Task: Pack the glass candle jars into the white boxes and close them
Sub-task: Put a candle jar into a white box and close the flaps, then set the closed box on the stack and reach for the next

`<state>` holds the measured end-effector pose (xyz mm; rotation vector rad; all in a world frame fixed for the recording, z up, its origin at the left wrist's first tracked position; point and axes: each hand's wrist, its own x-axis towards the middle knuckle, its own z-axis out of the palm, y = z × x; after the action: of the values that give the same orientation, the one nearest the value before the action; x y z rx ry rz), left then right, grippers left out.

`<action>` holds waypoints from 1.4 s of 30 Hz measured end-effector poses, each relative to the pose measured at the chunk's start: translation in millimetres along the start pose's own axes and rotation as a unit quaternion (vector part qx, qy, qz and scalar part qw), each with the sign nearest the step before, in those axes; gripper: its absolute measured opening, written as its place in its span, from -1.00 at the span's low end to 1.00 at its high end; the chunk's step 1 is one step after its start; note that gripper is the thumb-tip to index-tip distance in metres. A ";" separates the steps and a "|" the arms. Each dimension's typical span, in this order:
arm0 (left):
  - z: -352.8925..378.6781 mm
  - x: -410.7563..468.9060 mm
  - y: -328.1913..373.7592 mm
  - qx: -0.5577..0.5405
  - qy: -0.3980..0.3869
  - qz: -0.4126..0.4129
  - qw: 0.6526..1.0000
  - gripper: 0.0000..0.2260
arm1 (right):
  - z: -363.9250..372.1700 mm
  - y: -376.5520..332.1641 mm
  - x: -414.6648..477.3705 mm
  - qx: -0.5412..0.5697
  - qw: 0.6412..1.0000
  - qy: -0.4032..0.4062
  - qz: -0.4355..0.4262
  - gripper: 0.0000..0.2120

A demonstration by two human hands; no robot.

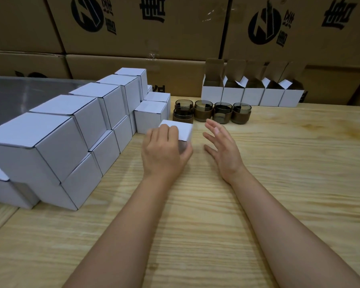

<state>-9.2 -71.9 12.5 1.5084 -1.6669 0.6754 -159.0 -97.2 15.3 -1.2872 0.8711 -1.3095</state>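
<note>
I am watching the closed white box [180,132], which is sitting on the wooden table [279,183] just in front of the row of jars. My left hand [162,154] is gripping it from the near side. The fingers are curling over its top and the thumb is pressing on the near right face, so the hand is clamped on the box. My right hand [222,150] is hovering just beside the box on its right, apart from it. Its fingers are lying straight and spread, holding nothing.

Behind the box, the glass candle jars [203,113] are standing upright in a row, side by side. They are dark smoky glass with brown lower halves. Some are looking stacked two high, though I cannot tell for sure.

Farther back and to the right, five open white boxes [252,94] are lining up against each other at the table's far edge, with their flaps standing up.

On the left, the stack of closed boxes [71,132] is running from the near left corner toward the jars, mostly two high. Its last low box is sitting just beside the one I am holding.

Brown printed cartons [146,28] are forming a wall behind everything, and a grey metal surface [19,94] is showing at the far left.
</note>
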 end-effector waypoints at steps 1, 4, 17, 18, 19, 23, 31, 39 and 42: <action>-1.0 0.3 -4.8 0.015 -0.004 -0.017 1.000 -0.74 | -0.3 -0.4 0.3 -0.004 1.000 0.008 0.002 -0.77; -3.2 1.2 -16.8 0.039 -0.027 -0.073 0.996 -0.75 | 1.3 1.2 1.2 -0.035 0.999 0.004 0.000 -0.79; 16.5 6.2 -45.6 -0.045 -0.064 -0.175 0.982 -0.69 | -1.2 4.1 5.1 -0.010 1.000 0.023 0.017 -0.79; 16.2 6.6 -46.3 -0.050 -0.071 -0.175 0.981 -0.68 | -1.0 4.2 5.3 -0.010 0.999 0.025 0.019 -0.78; 16.2 6.5 -46.6 -0.050 -0.082 -0.173 0.980 -0.65 | -1.0 4.5 5.5 -0.012 0.999 0.026 0.021 -0.78; 11.1 6.4 -39.3 -0.041 -0.087 -0.165 0.982 -0.53 | -0.5 4.7 6.0 -0.013 0.999 0.027 0.027 -0.78; 20.9 -1.8 -5.0 -0.238 -0.300 0.038 0.923 -0.81 | 1.0 6.0 5.0 -0.032 0.998 0.055 0.005 -0.83; 32.3 1.2 -13.6 -0.258 -0.314 0.025 0.913 -0.81 | -13.6 -22.2 73.9 -0.154 0.956 0.239 -0.074 -0.82; 33.2 1.6 -15.1 -0.260 -0.311 0.026 0.914 -0.81 | -20.4 -36.7 131.6 -0.328 0.919 0.210 -0.061 -0.81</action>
<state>-0.7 -102.0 -6.4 1.3462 -2.1347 -0.2701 -167.9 -221.6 74.7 -1.6086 1.6594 -1.4799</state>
